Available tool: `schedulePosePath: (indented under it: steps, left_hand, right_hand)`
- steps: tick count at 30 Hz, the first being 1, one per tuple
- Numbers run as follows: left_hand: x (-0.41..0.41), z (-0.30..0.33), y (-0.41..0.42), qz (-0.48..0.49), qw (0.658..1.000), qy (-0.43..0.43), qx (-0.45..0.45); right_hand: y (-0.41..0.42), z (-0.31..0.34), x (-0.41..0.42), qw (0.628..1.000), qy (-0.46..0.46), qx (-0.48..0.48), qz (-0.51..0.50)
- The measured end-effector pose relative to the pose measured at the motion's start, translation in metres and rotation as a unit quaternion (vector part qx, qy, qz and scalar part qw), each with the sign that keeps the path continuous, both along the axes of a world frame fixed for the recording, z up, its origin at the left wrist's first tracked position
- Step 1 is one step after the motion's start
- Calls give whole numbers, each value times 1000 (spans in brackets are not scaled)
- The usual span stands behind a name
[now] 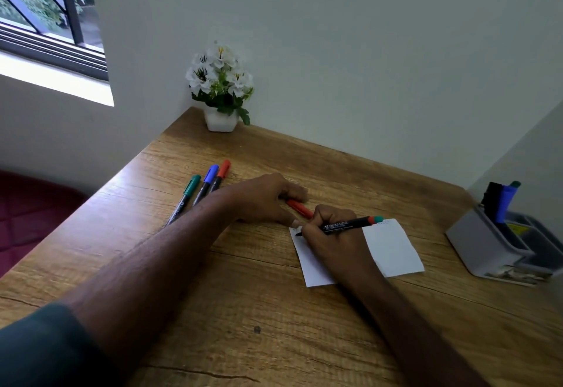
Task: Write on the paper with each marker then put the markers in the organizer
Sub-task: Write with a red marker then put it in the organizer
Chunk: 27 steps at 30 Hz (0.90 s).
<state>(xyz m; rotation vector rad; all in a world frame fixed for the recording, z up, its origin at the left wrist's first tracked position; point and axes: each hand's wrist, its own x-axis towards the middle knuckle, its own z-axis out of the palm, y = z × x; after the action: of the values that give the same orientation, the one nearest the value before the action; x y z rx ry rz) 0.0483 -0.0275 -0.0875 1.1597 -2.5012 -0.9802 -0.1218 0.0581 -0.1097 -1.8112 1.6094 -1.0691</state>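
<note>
I am seeing the right hand (330, 239) pinching a black marker (344, 225), its tip touching the paper's (393, 246) left edge. The left hand (265, 197) is gripping a red cap (300, 208) just beside that paper.

White paper (393, 246) on a brown wood-grain desk (243, 295); beside the paper, a black marker (344, 224) with red-and-green end and a red cap (300, 208); farther off, green-capped marker (190, 187), blue-capped marker (209, 178), red-capped marker (222, 172); grey organizer (487, 246); white flowers (219, 76) in white pot (221, 120)
</note>
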Motion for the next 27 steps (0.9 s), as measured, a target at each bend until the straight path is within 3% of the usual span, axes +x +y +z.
schedulePosePath:
  steps: [27]
  left_hand:
    - [0, 4, 2, -7, 1000, -6, -1]
  right_hand:
    - [1, 2, 3, 1000, -26, -12, 5]
